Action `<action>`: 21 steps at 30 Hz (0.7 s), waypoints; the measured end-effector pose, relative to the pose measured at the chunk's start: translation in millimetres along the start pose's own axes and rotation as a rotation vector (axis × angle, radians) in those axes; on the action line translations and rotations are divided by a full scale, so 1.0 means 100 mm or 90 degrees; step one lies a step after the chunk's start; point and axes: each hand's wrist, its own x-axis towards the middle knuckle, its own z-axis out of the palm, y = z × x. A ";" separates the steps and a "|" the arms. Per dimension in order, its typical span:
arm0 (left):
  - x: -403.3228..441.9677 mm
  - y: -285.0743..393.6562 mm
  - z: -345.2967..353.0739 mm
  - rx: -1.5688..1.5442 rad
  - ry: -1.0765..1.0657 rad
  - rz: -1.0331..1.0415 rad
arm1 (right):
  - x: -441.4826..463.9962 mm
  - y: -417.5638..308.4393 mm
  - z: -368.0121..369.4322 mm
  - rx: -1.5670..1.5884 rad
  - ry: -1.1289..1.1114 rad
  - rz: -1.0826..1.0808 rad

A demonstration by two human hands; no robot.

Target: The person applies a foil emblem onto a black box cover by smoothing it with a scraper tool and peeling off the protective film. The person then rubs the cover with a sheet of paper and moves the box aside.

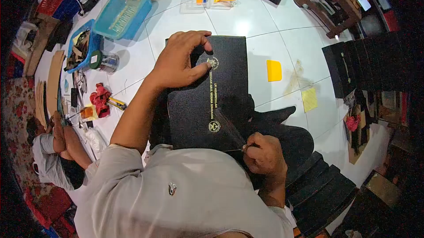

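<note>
A black box or folder (190, 101) with gold lettering and two round gold emblems lies across my lap. My left hand (181, 57) rests on its far part, thumb and fingers apart, with the thumb tip at the upper emblem. Near the closest right corner, my right hand (264, 153) is closed in a pinch. A clear plastic film (232, 125) runs from those fingers up over the black surface, partly lifted. A thin line also juts left from the fingertips; I cannot make out what it is.
A yellow scraper (274, 71) and yellow paper (309, 99) lie on the white tiles. Blue tubs (143, 15), a jar (107, 61), a red cloth (100, 100) and a cutter (117, 103) sit left. Black boxes (320, 189) line the right. Another person (55, 154) sits left.
</note>
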 end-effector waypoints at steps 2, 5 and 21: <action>0.01 0.00 0.00 0.002 0.003 0.007 | 0.00 0.00 -0.01 -0.002 -0.005 0.002; 0.02 -0.01 0.02 0.008 0.012 0.016 | -0.01 0.04 0.00 -0.002 0.000 0.001; 0.03 -0.03 0.02 0.006 0.011 0.019 | -0.01 0.01 -0.04 -0.008 -0.009 0.012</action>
